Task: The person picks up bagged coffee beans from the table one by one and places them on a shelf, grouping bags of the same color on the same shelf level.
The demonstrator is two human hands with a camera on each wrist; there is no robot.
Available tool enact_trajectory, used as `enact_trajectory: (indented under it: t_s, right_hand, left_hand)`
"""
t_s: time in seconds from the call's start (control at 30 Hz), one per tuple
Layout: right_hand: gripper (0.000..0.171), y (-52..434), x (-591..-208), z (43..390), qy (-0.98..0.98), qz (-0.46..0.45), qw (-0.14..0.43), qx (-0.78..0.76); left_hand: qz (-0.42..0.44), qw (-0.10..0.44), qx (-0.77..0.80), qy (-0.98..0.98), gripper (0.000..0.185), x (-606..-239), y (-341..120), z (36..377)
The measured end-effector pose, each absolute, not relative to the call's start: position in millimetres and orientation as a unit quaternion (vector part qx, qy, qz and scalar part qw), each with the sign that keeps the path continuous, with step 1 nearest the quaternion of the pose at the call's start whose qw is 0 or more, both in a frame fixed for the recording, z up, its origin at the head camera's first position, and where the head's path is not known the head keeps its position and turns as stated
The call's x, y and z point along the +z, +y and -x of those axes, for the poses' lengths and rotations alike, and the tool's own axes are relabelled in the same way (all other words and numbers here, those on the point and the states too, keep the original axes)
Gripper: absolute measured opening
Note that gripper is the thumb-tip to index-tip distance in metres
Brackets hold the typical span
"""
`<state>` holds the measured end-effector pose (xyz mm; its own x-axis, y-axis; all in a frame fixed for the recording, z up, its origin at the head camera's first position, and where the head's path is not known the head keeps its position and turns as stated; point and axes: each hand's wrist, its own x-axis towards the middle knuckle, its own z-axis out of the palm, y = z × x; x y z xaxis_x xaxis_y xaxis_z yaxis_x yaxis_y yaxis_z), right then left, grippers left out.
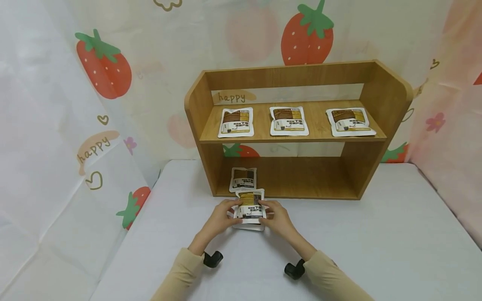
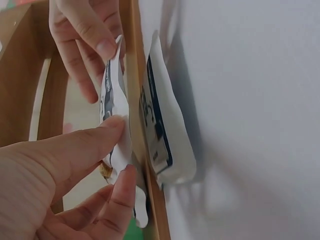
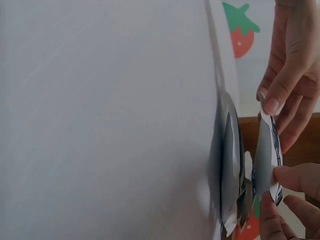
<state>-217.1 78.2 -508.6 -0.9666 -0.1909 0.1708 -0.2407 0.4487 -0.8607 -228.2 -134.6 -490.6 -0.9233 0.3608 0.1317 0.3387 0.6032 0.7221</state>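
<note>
Both hands hold one flat white food pouch [image 1: 250, 211] with a brown and yellow printed front, just in front of the shelf's lower edge. My left hand [image 1: 221, 217] pinches its left side between thumb and fingers, and my right hand [image 1: 279, 218] pinches the right side. Under it a second pouch [image 2: 167, 135] lies on the table, apart from the held one in the left wrist view. Another pouch [image 1: 243, 179] lies on the lower shelf at the left, right behind the held one.
A wooden two-tier shelf [image 1: 293, 191] stands at the back of the white table [image 1: 376, 242]. On its upper board lie a left pouch [image 1: 236, 122], a middle pouch [image 1: 289, 121] and a right pouch [image 1: 350, 122]. Behind hangs a strawberry-patterned curtain [image 1: 180, 50].
</note>
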Motion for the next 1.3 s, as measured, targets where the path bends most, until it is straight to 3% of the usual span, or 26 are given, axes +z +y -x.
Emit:
enact_trajectory:
  t_s: [0.47,0.7,0.97,1.3]
  right_hand:
    - [0.061,105.3,-511.7,212.6,-0.85,-0.117,0.042,0.512]
    - [0.057,120.5,-512.8,208.4,-0.836,-0.165,0.089,0.517]
    - [0.058,133.4,-512.6,212.9,-0.866,-0.126,0.055,0.481]
    - [0.058,144.9,-513.5,220.6,-0.878,-0.131,0.074,0.454]
  left_hand:
    - [-0.231,0.01,0.4,0.887,0.054,-494.0,-111.5,230.7]
    - [-0.232,0.019,0.409,0.882,0.053,-493.6,-98.5,232.6]
    - [-0.236,0.015,0.398,0.886,0.052,-493.3,-82.6,235.8]
    - [-0.231,0.02,0.368,0.9,0.05,-491.2,-65.1,248.7]
